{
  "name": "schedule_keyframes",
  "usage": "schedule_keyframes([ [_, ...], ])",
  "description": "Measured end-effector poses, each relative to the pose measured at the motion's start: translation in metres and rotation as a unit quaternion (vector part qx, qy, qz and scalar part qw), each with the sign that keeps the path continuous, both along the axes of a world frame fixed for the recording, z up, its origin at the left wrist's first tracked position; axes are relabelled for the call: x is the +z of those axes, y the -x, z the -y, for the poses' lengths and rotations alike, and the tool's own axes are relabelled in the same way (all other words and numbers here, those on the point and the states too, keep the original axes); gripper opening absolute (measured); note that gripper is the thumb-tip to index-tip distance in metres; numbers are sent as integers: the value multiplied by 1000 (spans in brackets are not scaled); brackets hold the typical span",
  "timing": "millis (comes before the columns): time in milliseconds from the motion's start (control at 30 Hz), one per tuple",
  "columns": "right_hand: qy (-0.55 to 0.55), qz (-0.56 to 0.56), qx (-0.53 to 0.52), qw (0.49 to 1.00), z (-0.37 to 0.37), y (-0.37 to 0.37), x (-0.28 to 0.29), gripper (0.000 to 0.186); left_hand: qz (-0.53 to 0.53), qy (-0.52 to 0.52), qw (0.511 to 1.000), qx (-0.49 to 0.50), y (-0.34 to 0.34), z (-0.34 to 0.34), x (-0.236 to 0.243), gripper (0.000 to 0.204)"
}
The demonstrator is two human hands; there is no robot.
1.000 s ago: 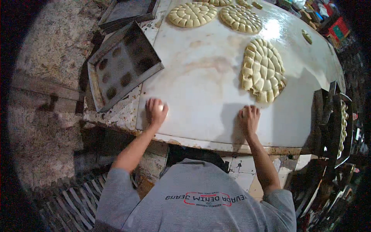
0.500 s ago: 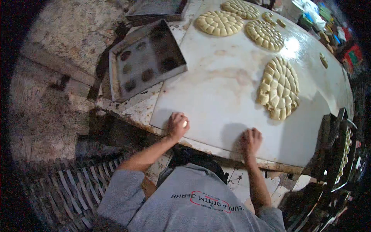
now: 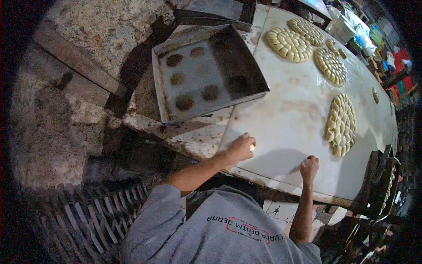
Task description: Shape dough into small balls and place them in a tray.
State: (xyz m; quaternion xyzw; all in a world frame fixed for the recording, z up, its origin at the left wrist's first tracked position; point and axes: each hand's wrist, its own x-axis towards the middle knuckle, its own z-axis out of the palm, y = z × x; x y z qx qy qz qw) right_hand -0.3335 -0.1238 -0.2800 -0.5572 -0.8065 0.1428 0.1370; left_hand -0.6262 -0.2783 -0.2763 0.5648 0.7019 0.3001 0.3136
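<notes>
My left hand is curled round a small pale piece of dough, low over the near left edge of the white tabletop. To its right, my right hand is closed with the fingers bent in, close to the surface. Whatever it may hold is hidden. Beyond the right hand lies a flat cluster of dough pieces, packed side by side with a ragged near end. Farther back are round clusters of the same dough and another dough cluster.
A dark, stained square metal tray rests at the table's left side, with another tray behind it. Small dough bits lie toward the right edge. A dark rack-like frame stands at the right, and slatted wood at lower left.
The view has turned, so the table, trays and dough sit farther right in the picture. My left hand still holds its dough piece; my right hand's fingers look more tightly closed.
</notes>
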Motion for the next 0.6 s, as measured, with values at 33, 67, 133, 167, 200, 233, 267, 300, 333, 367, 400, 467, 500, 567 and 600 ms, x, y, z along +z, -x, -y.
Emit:
schedule_keyframes([
  [33,91,-82,18,992,9,9,13,36,50,9,999,-13,25,11,18,31],
  [67,59,-4,77,995,9,12,1,34,99,15,994,-36,55,16,41,34],
  [133,398,-205,23,894,35,90,44,33,140,-50,982,117,118,42,54,36],
  [167,387,-264,77,880,49,129,61,37,70,-105,980,153,146,49,65,36],
  [200,346,-301,154,875,55,166,64,39,-5,-161,968,191,176,57,75,35],
  [233,333,-295,194,874,74,219,109,37,35,-64,973,220,210,70,67,34],
  [267,287,-359,218,861,85,258,119,37,-12,-19,978,208,230,73,66,35],
  [300,235,-419,240,844,90,292,128,36,-59,22,979,194,244,72,62,37],
  [333,179,-453,257,835,99,332,141,35,-71,57,979,184,259,81,34,38],
  [367,120,-484,266,825,108,364,152,33,-79,92,978,168,267,87,9,40],
  [400,4,-464,241,852,102,381,150,33,-206,-3,967,151,241,82,28,38],
  [467,-62,-460,220,858,112,417,146,33,114,-115,954,253,234,97,33,36],
  [500,-24,-468,201,860,111,423,131,33,430,-196,824,314,226,98,33,34],
  [567,-83,-355,211,907,93,406,78,34,355,-157,889,245,194,98,66,28],
  [600,-122,-240,234,934,91,395,60,35,478,-154,852,150,177,103,70,27],
])
